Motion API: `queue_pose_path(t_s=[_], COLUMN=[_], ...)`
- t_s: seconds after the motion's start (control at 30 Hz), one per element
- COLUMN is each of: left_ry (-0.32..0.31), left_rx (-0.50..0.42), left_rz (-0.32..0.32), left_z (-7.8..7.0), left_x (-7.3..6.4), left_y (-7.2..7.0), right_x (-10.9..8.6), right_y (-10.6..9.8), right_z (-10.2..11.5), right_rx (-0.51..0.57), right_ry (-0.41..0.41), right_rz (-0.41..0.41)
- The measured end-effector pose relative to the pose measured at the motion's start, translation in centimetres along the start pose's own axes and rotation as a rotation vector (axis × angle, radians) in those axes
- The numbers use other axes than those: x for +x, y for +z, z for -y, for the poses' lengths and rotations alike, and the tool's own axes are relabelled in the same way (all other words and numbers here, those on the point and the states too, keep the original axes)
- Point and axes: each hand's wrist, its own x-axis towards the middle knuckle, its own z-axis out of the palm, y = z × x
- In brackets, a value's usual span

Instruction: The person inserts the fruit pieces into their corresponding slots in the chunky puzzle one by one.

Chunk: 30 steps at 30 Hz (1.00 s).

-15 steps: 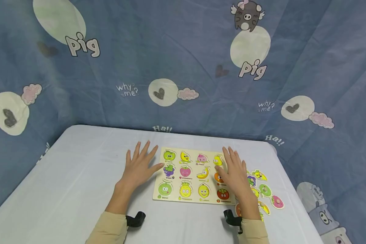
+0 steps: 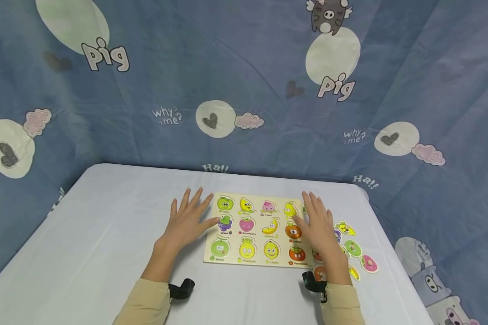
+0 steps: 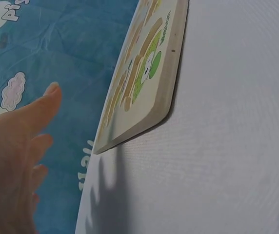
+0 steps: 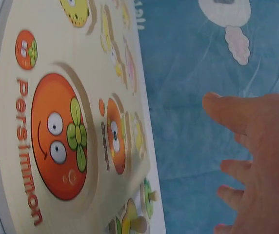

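A pale wooden fruit puzzle board (image 2: pixel 259 250) lies flat on the white table, its rows of fruit pictures facing up. My left hand (image 2: pixel 187 225) is spread at the board's left edge, thumb pointing inward near the grape picture (image 2: pixel 225 224). Over the right edge hovers my right hand (image 2: pixel 320 228), fingers extended and holding nothing. The left wrist view shows the left hand (image 3: pixel 12 151) raised above the tabletop, its shadow falling beside the board. In the right wrist view, the right hand (image 4: pixel 266 151) is apart from the board's persimmon picture (image 4: pixel 59 161).
Several loose fruit pieces lie right of the board, partly hidden by the right forearm, among them a pink piece (image 2: pixel 368 263) and a green one (image 2: pixel 353 248). Pegs (image 4: pixel 138 224) stand up from some. A blue printed cloth (image 2: pixel 244 81) hangs behind the table.
My right hand has shifted slightly right, from over the board toward its right edge. The left hand stays almost in place. The head view has tilted a little.
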Motion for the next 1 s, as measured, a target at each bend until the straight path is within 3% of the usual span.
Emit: queue_pose_path(t_s=[0.4, 1.0], left_ry=[-0.003, 0.062], left_rx=[0.014, 0.001], left_rz=[0.054, 0.137], left_z=[0.0, 0.6], left_x=[-0.2, -0.8], left_y=[0.2, 0.5], right_x=[0.6, 1.1], right_y=[-0.7, -0.2], right_z=[-1.4, -3.5], right_rx=[0.016, 0.009], right_ry=[0.018, 0.075], right_rz=[0.015, 0.027])
